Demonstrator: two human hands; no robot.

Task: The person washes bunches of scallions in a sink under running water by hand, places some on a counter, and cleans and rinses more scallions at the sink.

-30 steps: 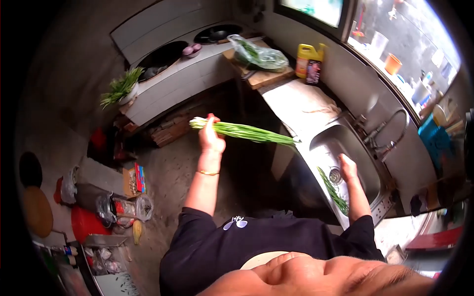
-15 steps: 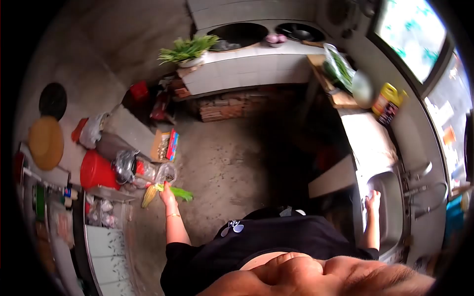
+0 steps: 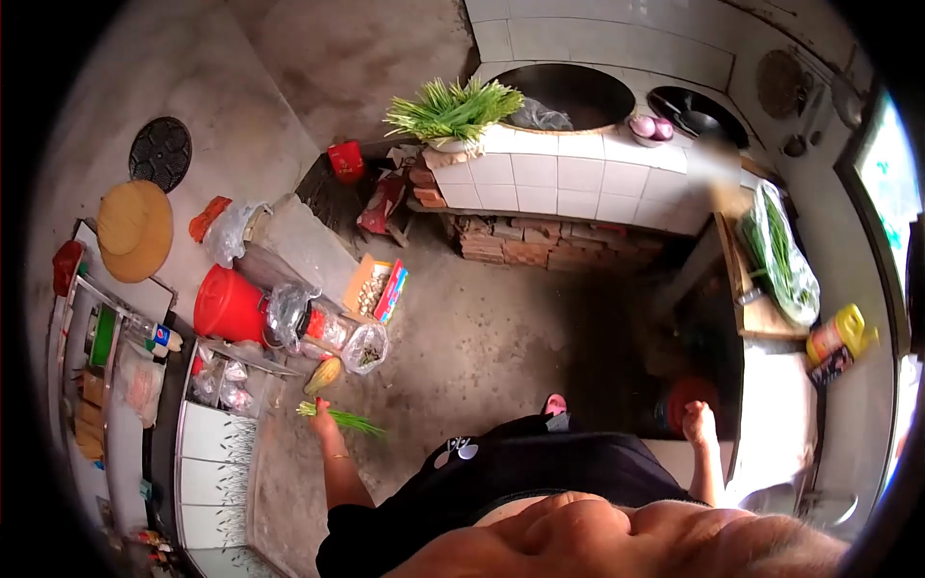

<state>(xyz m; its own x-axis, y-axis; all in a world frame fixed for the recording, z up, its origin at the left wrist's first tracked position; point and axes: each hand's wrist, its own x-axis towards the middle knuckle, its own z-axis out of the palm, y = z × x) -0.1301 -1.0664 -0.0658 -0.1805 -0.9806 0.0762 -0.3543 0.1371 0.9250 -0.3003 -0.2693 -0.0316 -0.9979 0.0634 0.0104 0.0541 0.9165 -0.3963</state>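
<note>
My left hand [image 3: 324, 420] is closed round a bunch of chives [image 3: 355, 422], low over the floor on the left. Pale stalk ends stick out on one side of the fist and green leaves on the other. A yellowish squash [image 3: 324, 376] lies on the floor just beyond that hand. My right hand [image 3: 700, 422] hangs in the air beside the counter, its fingers curled, and no object shows in it.
A red bucket [image 3: 229, 304], plastic bags and a box [image 3: 377, 291] line the left floor. Ahead, the tiled stove [image 3: 568, 178] bears a bowl of cut greens [image 3: 455, 112] and a wok [image 3: 568, 91]. On the right counter [image 3: 777, 409] stand bagged greens [image 3: 779, 252] and a yellow bottle [image 3: 836, 332].
The view has swung, so the room shows further right and the sink has mostly dropped out of sight. My right hand has left the sink's edge. The left hand keeps the chives.
</note>
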